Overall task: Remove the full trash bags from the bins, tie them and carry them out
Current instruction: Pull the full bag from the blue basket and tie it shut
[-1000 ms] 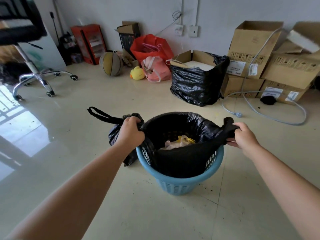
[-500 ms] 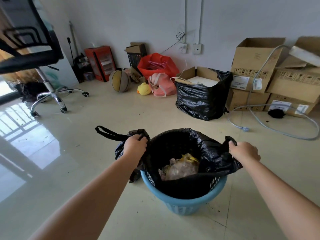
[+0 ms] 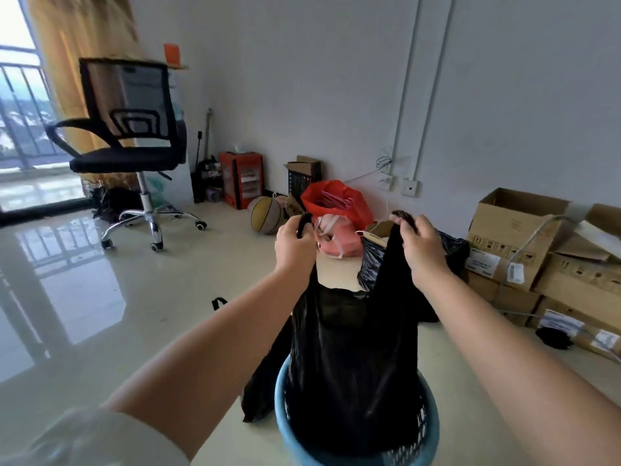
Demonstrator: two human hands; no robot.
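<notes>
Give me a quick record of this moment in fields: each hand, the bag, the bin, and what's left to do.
left hand: closed on one handle of the black trash bag
right hand: closed on the other handle
bag: pulled up tall, lower part inside the bin, top open, not tied
blue bin: on the floor, bag not yet out
remaining: lift bag clear, tie handles, carry out

trash bag [image 3: 353,358] in the bin [image 3: 285,428]; chair [image 3: 134,142] far left, boxes [image 3: 537,250] right.
</notes>
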